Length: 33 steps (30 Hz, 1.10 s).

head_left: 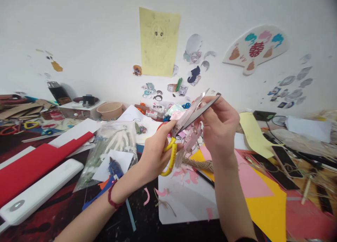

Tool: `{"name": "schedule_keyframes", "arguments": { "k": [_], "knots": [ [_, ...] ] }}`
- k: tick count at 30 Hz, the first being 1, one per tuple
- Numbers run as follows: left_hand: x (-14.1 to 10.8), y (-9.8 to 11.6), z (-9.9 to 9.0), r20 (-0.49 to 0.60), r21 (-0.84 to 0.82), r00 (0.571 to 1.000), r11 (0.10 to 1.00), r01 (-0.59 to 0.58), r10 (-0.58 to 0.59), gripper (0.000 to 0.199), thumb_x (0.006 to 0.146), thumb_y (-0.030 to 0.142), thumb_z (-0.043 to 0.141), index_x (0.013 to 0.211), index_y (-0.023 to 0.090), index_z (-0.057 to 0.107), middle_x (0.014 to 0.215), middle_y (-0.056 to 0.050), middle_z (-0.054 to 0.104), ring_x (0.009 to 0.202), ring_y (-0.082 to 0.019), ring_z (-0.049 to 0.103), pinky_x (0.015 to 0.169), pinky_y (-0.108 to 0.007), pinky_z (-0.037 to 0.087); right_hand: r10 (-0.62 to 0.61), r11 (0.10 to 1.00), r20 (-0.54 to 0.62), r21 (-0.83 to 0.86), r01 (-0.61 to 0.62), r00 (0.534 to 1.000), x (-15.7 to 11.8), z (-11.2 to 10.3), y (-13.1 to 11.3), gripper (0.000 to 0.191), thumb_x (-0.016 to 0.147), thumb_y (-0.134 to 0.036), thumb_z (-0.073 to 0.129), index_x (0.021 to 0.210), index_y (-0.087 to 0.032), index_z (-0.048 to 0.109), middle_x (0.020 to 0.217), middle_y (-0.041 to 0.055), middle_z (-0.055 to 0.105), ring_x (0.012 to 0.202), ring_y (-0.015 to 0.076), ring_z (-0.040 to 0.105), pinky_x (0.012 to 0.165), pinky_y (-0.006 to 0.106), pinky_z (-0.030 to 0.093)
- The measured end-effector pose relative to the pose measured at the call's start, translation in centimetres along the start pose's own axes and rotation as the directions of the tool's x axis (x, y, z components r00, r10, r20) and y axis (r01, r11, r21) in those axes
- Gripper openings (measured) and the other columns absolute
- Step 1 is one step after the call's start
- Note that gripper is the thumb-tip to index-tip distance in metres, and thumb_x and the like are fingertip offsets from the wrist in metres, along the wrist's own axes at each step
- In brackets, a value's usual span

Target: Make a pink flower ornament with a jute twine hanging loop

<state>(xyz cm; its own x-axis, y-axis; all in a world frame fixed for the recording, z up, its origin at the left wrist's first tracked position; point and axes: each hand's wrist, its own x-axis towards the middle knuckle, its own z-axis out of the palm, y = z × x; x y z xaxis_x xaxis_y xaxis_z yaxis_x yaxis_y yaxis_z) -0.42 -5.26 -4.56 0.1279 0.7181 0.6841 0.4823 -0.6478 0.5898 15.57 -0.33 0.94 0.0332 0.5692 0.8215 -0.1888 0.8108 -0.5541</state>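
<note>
A pair of scissors point(172, 156) with yellow handles is in my left hand point(155, 149), its blades parted and pointing up to the right. My right hand point(221, 124) is raised beside the blades, fingers pinched together and partly hidden behind them. From these fingers hangs a pink, shiny craft piece point(193, 138) with pale strands below; its exact kind is unclear. Under both hands lies a white sheet point(181, 205) with pink paper scraps point(193, 177) on it. A coil of twine point(198, 163) and a dark pen point(204, 177) lie just behind.
Yellow card point(268, 214) and pink paper point(252, 180) spread to the right. At left are a white glue gun or similar long white device point(44, 193), red card point(37, 168) and a clear plastic bag point(105, 147). A wall point(100, 41) with stickers stands behind.
</note>
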Motion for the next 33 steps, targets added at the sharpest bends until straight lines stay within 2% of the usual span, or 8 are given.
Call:
{"name": "schedule_keyframes", "arguments": {
  "k": [6,10,16,22,29,33],
  "knots": [
    [-0.09,-0.06,-0.11,0.002,-0.008,1.0,1.0,0.025,-0.025,0.047,0.093,0.036,0.057,0.136,0.02,0.05,0.098,-0.003,0.067,0.056,-0.01,0.05,0.058,-0.027,0.04,0.021,0.999,0.003,0.038,-0.021,1.0,-0.02,0.07,-0.23,0.008,0.088,-0.035,0.073,0.087,-0.028,0.071,0.078,0.0014,0.063,0.062,0.0139,0.059,0.041,0.026,0.044],
    [-0.2,-0.27,-0.1,-0.007,0.015,1.0,1.0,0.008,-0.008,0.047,0.093,0.034,0.059,0.137,0.02,0.05,0.102,-0.004,0.07,0.059,-0.011,0.052,0.063,-0.028,0.044,0.01,1.0,0.002,0.012,-0.01,1.0,-0.03,0.07,-0.15,0.01,0.088,-0.037,0.073,0.087,-0.028,0.07,0.08,0.0018,0.064,0.062,0.0146,0.06,0.041,0.027,0.044],
    [-0.32,-0.61,-0.12,-0.035,0.038,0.999,0.999,-0.022,0.023,0.048,0.093,0.032,0.061,0.138,0.019,0.051,0.106,-0.007,0.073,0.082,-0.018,0.067,0.079,-0.031,0.053,-0.009,1.0,0.008,-0.021,0.009,1.0,-0.07,0.0,-0.07,0.01,0.091,-0.037,0.072,0.088,-0.028,0.069,0.07,-0.0011,0.061,0.052,0.0131,0.057,0.04,0.028,0.044],
    [-0.36,-0.75,-0.12,-0.055,0.054,0.997,0.997,-0.051,0.054,0.046,0.093,0.028,0.062,0.137,0.018,0.053,0.115,-0.01,0.073,0.098,-0.021,0.07,0.088,-0.032,0.055,-0.014,1.0,0.009,0.015,0.014,1.0,-0.1,0.04,-0.22,0.006,0.091,-0.033,0.072,0.088,-0.028,0.07,0.067,-0.0019,0.061,0.049,0.0116,0.056,0.038,0.027,0.043],
    [-0.34,-0.58,-0.17,-0.057,0.05,0.998,0.999,-0.001,0.004,0.046,0.092,0.029,0.062,0.137,0.019,0.055,0.109,-0.007,0.074,0.094,-0.02,0.071,0.088,-0.031,0.056,0.001,1.0,-0.012,0.001,-0.001,1.0,-0.13,0.12,-0.32,0.004,0.09,-0.03,0.072,0.087,-0.028,0.07,0.068,-0.0017,0.064,0.049,0.0118,0.056,0.037,0.027,0.044],
    [-0.37,-0.62,-0.1,-0.069,0.087,0.997,0.995,-0.04,0.046,0.044,0.094,0.029,0.061,0.136,0.017,0.055,0.113,-0.009,0.074,0.091,-0.018,0.072,0.084,-0.029,0.057,-0.01,0.999,0.001,0.032,0.01,1.0,-0.15,0.13,-0.36,0.003,0.091,-0.026,0.071,0.088,-0.027,0.071,0.067,-0.002,0.064,0.049,0.0113,0.058,0.037,0.026,0.044]
  ]
}}
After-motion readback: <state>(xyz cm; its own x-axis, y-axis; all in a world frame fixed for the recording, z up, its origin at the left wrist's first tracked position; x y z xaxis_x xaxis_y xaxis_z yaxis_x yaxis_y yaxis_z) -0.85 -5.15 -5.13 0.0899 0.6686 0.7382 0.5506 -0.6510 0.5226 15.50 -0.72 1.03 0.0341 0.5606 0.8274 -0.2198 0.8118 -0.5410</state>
